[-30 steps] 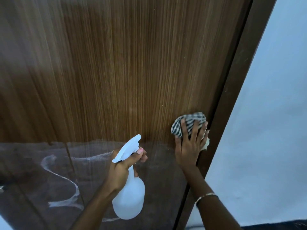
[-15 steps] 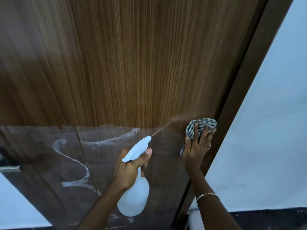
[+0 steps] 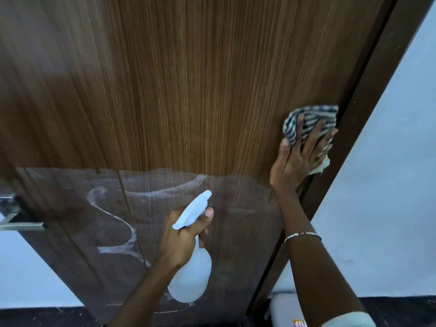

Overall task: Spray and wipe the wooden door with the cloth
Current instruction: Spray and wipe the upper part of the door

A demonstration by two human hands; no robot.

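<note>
The wooden door [image 3: 188, 90] fills the view, light striped wood above and a dark lower panel with white smears [image 3: 113, 223]. My left hand [image 3: 181, 234] grips a white spray bottle [image 3: 191, 277] by its neck, with a finger on the trigger and the nozzle aimed up at the door. My right hand [image 3: 297, 161] presses a striped cloth [image 3: 309, 121] flat against the door near its right edge, fingers spread over the fabric.
A dark door frame [image 3: 368, 109] runs along the right, with a pale wall [image 3: 389, 185] beyond it. A metal handle [image 3: 18, 223] sticks out at the far left. A white object [image 3: 285, 310] sits on the dark floor by the frame.
My right hand has slid the cloth upward along the door's right edge. The spray mist seen half a second ago has gone. The bottle hand has stayed at about the same place.
</note>
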